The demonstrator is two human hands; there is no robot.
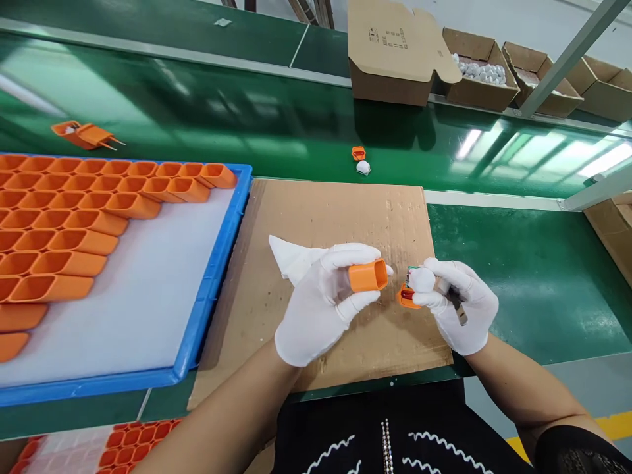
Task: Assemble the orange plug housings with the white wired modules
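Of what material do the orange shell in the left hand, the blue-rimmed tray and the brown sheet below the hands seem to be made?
Orange shell: probably plastic, smooth, judging by its even color and thin walls.
Blue-rimmed tray: likely plastic too, with a slightly shiny, rounded rim.
Brown sheet: apparently cardboard, matte, with small surface marks.

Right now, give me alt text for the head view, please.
The gloved left hand holds an orange shell over a cardboard sheet; the gloved right hand, at the sheet's right edge, holds a small assembly with a white round piece. At left, a blue tray holds rows of orange shells.
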